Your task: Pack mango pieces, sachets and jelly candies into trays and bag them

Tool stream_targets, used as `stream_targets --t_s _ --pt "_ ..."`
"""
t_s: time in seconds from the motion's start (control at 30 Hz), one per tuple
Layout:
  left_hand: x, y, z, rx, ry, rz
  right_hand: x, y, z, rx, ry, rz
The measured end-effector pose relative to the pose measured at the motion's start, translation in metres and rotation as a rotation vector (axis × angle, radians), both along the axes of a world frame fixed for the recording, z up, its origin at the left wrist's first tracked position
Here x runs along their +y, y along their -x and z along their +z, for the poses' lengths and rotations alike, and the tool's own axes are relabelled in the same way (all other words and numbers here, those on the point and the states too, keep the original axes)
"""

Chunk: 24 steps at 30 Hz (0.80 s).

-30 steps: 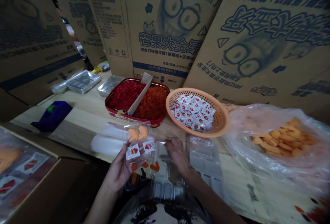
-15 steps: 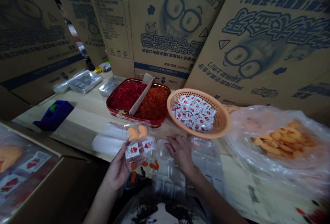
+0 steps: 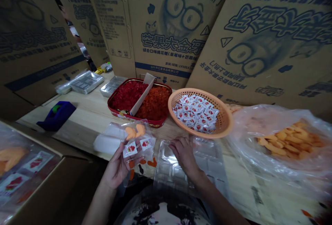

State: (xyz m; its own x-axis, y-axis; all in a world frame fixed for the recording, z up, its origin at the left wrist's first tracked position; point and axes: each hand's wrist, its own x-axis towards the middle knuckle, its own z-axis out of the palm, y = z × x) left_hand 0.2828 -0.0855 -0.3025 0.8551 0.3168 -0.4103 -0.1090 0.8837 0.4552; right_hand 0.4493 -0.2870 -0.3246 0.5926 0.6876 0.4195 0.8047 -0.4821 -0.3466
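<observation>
My left hand (image 3: 118, 166) is closed on the edge of a clear plastic tray (image 3: 142, 145), which holds orange candies, two white sachets with red print and some red-orange pieces. To its right, my right hand (image 3: 183, 154) rests with bent fingers on an empty clear tray (image 3: 166, 162) near the table's front edge; its fingertips are at the tray's upper rim. More clear trays (image 3: 210, 162) lie just right of that hand. A stack of white sheets (image 3: 106, 140) is behind and left of the filled tray.
Behind are a red tin (image 3: 155, 124) of red and orange pieces and an orange basket (image 3: 225, 121) of sachets. A bag (image 3: 243, 128) of orange candies lies right. A blue tape dispenser (image 3: 57, 116) and open carton (image 3: 62, 169) are left; cardboard boxes (image 3: 166, 55) stand behind.
The filled tray in my left hand has shifted slightly left. The empty tray under my right hand shows more fully, with a gap between the two trays.
</observation>
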Motion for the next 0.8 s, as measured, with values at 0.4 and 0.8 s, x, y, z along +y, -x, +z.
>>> stream_targets --t_s 0.4,0.8 --pt "0.005 0.0 0.006 0.0 -0.013 0.011 -0.014 -0.044 0.108 0.877 -0.072 0.288" --pt "-0.027 -0.013 0.022 -0.088 0.079 -0.068 0.111 -0.017 0.116 0.521 -0.03 0.521"
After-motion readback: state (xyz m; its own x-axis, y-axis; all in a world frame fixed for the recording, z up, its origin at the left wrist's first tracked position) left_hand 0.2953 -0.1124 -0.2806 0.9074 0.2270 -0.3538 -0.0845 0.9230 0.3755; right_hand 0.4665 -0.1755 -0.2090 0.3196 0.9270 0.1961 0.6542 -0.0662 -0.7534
